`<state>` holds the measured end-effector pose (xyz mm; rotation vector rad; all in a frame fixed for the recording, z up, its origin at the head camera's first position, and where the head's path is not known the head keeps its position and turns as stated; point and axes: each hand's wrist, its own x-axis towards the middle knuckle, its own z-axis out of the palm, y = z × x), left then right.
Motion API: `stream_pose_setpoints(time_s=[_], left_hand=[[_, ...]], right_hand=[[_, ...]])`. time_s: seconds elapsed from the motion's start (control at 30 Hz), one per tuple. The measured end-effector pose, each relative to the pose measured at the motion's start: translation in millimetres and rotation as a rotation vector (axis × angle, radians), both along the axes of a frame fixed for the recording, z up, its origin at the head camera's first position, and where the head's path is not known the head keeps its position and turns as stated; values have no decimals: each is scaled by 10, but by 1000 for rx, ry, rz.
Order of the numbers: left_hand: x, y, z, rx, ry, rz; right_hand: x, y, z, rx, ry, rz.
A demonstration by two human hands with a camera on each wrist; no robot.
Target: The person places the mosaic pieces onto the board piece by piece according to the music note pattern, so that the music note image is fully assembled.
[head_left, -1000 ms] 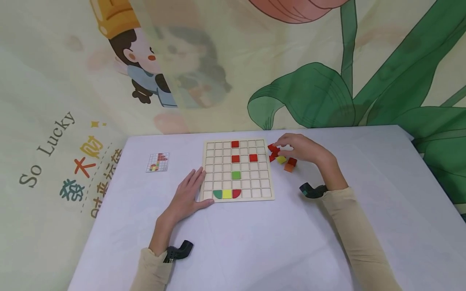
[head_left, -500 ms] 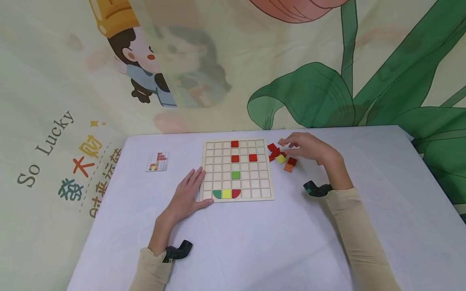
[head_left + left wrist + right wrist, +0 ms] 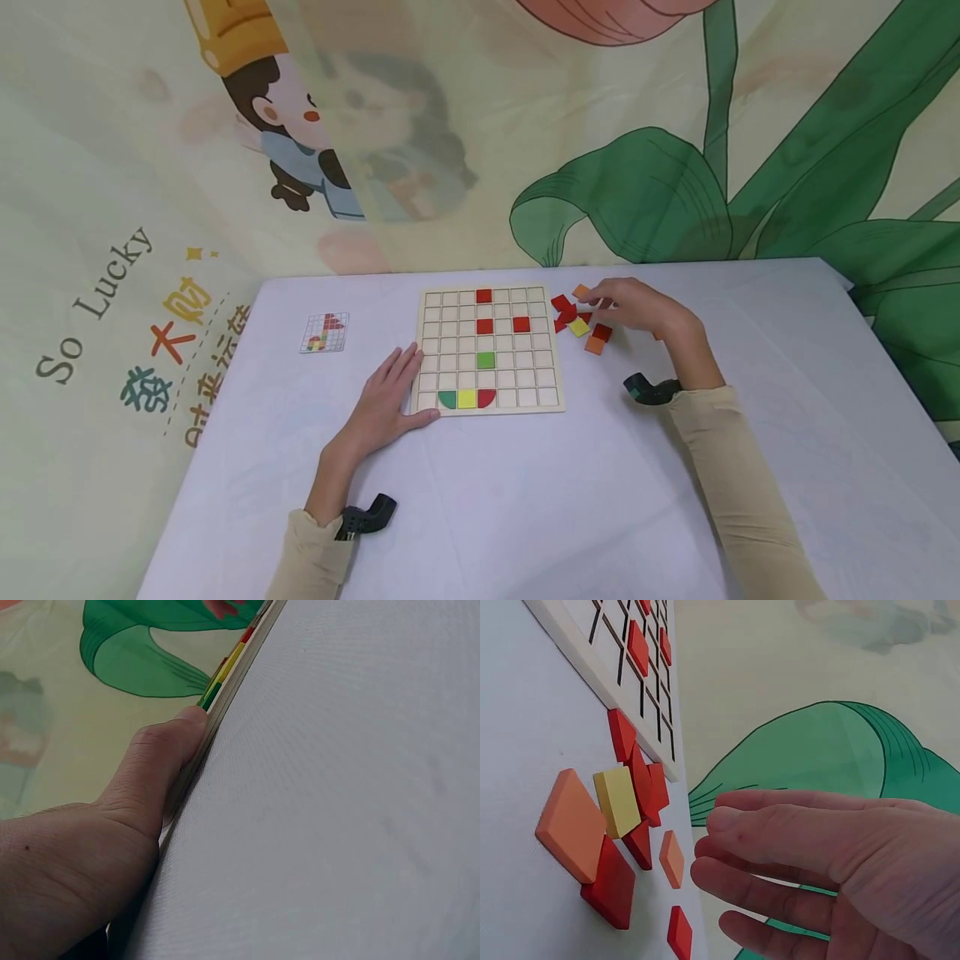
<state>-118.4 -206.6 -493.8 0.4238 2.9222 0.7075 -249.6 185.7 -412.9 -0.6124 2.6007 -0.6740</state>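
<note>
A pale wooden grid board (image 3: 522,380) lies mid-table with several coloured tiles in its cells. My left hand (image 3: 384,400) rests at the board's left edge, fingers straight and thumb on the near corner; the left wrist view shows the thumb (image 3: 166,754) against the rim. My right hand (image 3: 632,302) is over loose tiles right of the board. Its fingers are loosely bent and hold nothing in the right wrist view. Nearest its fingertips is an orange tile (image 3: 673,859). Close by lie a yellow tile (image 3: 617,802), a larger-looking orange tile (image 3: 571,825) and several red tiles (image 3: 613,885).
A small printed card (image 3: 325,333) with a coloured grid pattern lies left of the board. A white cloth (image 3: 495,500) covers the table. Behind its far edge hangs a patterned curtain (image 3: 465,242). Another red tile (image 3: 679,932) lies beneath the right hand.
My right hand has drawn slightly right from the red tiles beside the board, uncovering an orange tile at the back, then lowered a little. The left hand keeps its place on the board.
</note>
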Motion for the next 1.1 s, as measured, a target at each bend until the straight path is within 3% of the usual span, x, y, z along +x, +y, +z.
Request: stream_pose_setpoints(time_s=[0.33,0.77,1.1], left_hand=[[-1,-9,-23,10,0,0],[-6,-14,5,9,0,-5],[2,-11,-16,13,0,0]], right_hand=[[-55,-64,-108,26,4,2],[-35,-76,-62,23,31,-22],[-37,139,11,39,31,-84]])
